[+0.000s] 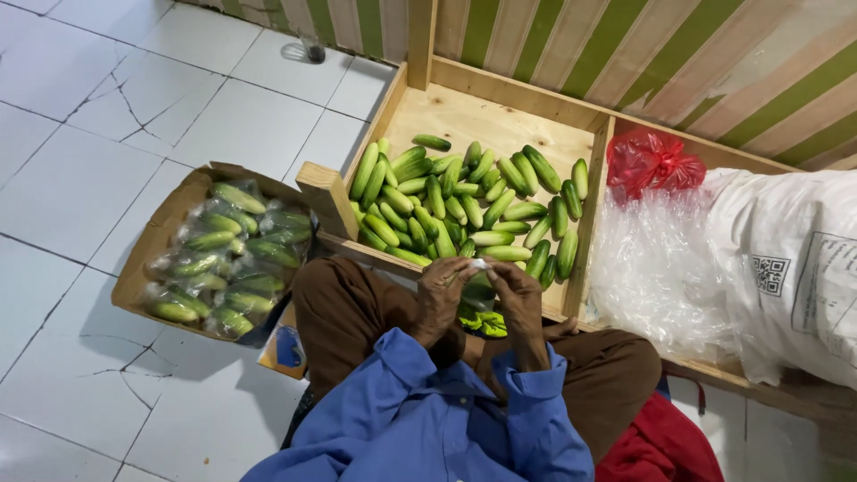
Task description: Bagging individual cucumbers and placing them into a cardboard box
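Seen from above, a seated person in a blue shirt (428, 419) and brown trousers (344, 312) is shown on a white tiled floor (80, 143). The left hand (442, 299) and the right hand (516, 295) are raised together near the middle of the view, both closed by the fingertips on a small white piece (480, 264) pinched between them; what it is cannot be told. A cucumber (479, 290) is partly seen just below, between the hands, though whether it is gripped cannot be told. Directly beyond the hands, a wooden bin (473, 112) is filled with loose green cucumbers (464, 201). To the left, on the floor, a cardboard box (165, 228) is packed with cucumbers in clear wrapping (228, 259). To the right, beyond the bin's divider, a heap of clear plastic bags (656, 268), a red plastic bag (652, 161) and a white sack (794, 259) are seen. A yellow-green cloth (482, 321) lies in the lap, and red fabric (661, 446) lies at the near right.
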